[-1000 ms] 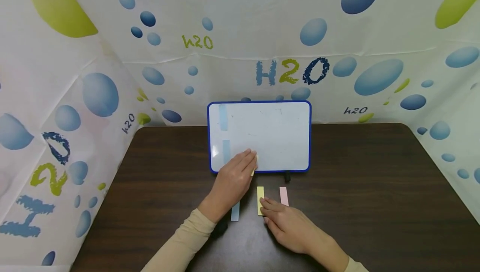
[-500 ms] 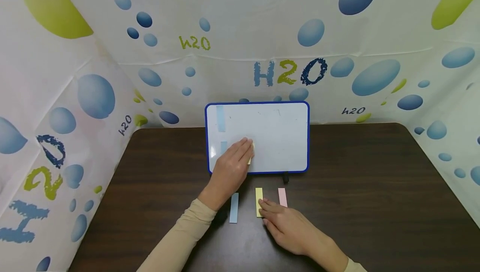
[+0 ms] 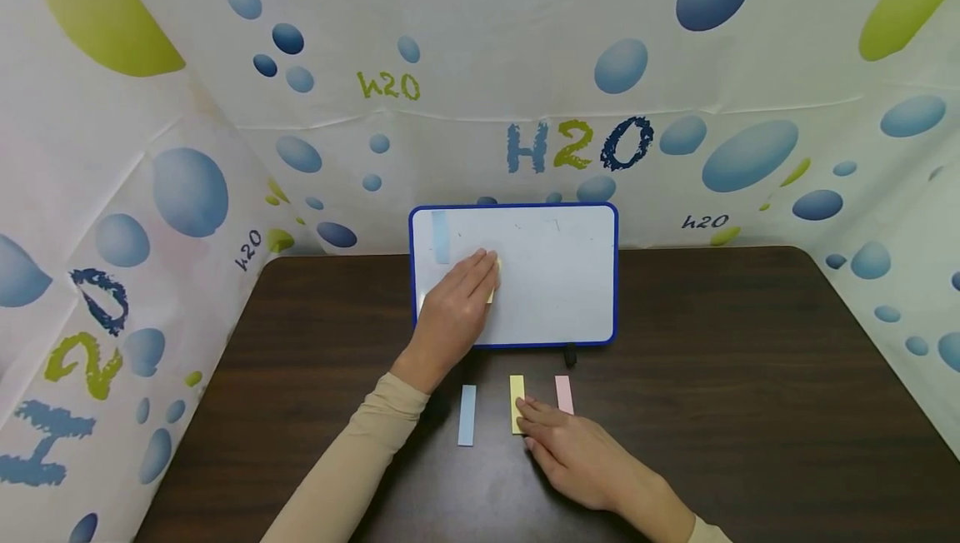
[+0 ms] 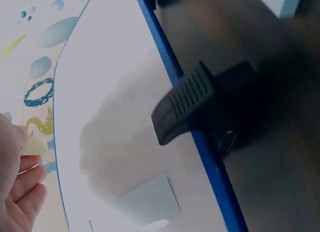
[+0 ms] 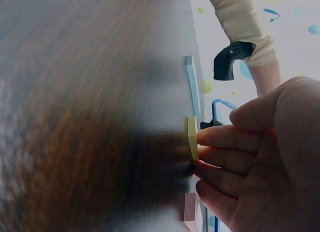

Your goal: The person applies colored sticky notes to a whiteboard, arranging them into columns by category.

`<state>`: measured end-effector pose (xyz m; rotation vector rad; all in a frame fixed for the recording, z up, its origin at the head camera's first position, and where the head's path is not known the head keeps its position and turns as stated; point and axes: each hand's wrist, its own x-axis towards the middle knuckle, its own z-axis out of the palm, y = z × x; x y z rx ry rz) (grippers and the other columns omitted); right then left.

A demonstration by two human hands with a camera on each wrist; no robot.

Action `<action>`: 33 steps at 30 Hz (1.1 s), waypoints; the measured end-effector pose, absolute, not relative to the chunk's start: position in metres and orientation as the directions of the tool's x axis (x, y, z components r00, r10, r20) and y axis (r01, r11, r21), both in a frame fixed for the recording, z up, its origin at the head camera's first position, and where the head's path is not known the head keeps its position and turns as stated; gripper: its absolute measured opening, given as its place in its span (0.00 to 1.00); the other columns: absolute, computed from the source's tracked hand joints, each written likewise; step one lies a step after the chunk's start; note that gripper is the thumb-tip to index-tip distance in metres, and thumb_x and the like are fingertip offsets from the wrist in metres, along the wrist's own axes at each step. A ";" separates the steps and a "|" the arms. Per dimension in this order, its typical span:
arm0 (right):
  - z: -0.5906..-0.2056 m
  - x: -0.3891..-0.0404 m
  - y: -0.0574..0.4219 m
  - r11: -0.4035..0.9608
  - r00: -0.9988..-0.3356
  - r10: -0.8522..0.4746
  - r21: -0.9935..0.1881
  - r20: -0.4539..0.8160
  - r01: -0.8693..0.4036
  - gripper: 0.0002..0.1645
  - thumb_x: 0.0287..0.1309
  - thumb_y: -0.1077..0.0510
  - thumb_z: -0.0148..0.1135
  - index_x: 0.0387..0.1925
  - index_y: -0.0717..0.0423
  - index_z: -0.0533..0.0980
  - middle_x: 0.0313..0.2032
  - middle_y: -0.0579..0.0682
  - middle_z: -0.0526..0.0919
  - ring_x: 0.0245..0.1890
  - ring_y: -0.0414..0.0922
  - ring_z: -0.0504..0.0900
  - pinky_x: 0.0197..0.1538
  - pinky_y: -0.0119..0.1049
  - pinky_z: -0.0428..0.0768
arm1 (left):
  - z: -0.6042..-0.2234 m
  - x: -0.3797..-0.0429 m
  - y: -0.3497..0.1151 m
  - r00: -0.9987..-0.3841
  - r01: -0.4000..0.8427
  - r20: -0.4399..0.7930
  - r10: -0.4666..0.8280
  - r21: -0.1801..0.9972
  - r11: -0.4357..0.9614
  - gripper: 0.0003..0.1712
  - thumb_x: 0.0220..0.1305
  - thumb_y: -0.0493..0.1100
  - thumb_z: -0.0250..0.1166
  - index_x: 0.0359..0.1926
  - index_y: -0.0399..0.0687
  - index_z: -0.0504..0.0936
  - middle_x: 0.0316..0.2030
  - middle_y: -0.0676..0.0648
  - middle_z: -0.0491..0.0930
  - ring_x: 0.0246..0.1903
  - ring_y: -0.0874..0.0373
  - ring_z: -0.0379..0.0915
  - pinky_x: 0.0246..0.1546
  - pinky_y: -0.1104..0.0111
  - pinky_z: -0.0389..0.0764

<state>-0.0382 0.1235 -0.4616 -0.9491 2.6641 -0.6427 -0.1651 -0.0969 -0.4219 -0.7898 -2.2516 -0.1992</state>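
My left hand (image 3: pixel 456 297) is in front of the whiteboard (image 3: pixel 558 281), left of its middle. It pinches a pale yellow sticky note strip (image 4: pixel 34 146) between thumb and fingers, and the head view shows only the strip's right edge. A light blue strip (image 3: pixel 440 236) is stuck at the board's upper left. Lower on the board, the left wrist view has another light blue strip (image 4: pixel 150 199), which the left hand covers in the head view. On the table, my right hand (image 3: pixel 573 455) touches a thin yellow sticky note pad (image 5: pixel 192 137) with its fingertips, its fingers fairly straight.
A light blue pad (image 3: pixel 467 415) lies left of the yellow one. The pink pad (image 3: pixel 564 395) lies to the right, partly behind the right hand. Black feet (image 3: pixel 571 356) hold the blue-framed board upright on the dark wooden table (image 3: pixel 712 376). A printed cloth (image 3: pixel 465 27) hangs behind.
My left hand has moved up and slightly left across the board with the yellow sticky note strip, uncovering the blue pad on the table. My right hand stays at the yellow pad.
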 end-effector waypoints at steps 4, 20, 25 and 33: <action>-0.463 -0.038 0.124 0.693 -0.759 -0.647 -0.470 -0.070 -0.547 0.25 0.76 0.53 0.50 0.67 0.56 0.75 0.71 0.53 0.74 0.72 0.48 0.72 0.70 0.50 0.76 | -0.422 -0.172 -0.095 -0.514 0.592 0.716 0.473 -0.102 0.799 0.18 0.68 0.36 0.67 0.57 0.35 0.84 0.58 0.40 0.84 0.60 0.49 0.81 0.63 0.62 0.79; -0.464 -0.037 0.122 0.691 -0.761 -0.647 -0.464 -0.055 -0.554 0.24 0.77 0.53 0.49 0.67 0.56 0.75 0.71 0.54 0.73 0.72 0.48 0.72 0.70 0.50 0.76 | -0.412 -0.197 -0.093 -0.487 0.525 0.771 0.411 -0.118 0.843 0.17 0.70 0.36 0.65 0.56 0.32 0.84 0.58 0.38 0.83 0.61 0.46 0.81 0.64 0.60 0.79; -0.465 -0.036 0.123 0.695 -0.762 -0.644 -0.464 -0.061 -0.550 0.25 0.77 0.52 0.49 0.67 0.56 0.75 0.71 0.53 0.73 0.72 0.47 0.72 0.70 0.50 0.76 | -0.413 -0.204 -0.090 -0.482 0.518 0.772 0.415 -0.131 0.845 0.18 0.71 0.37 0.64 0.58 0.33 0.83 0.59 0.38 0.83 0.62 0.47 0.80 0.66 0.60 0.78; -0.466 -0.037 0.124 0.690 -0.761 -0.647 -0.461 -0.047 -0.558 0.25 0.77 0.52 0.49 0.67 0.56 0.75 0.71 0.53 0.73 0.72 0.47 0.72 0.69 0.50 0.77 | -0.413 -0.217 -0.090 -0.459 0.500 0.794 0.399 -0.140 0.854 0.17 0.73 0.36 0.62 0.58 0.32 0.83 0.59 0.38 0.83 0.62 0.45 0.79 0.66 0.59 0.78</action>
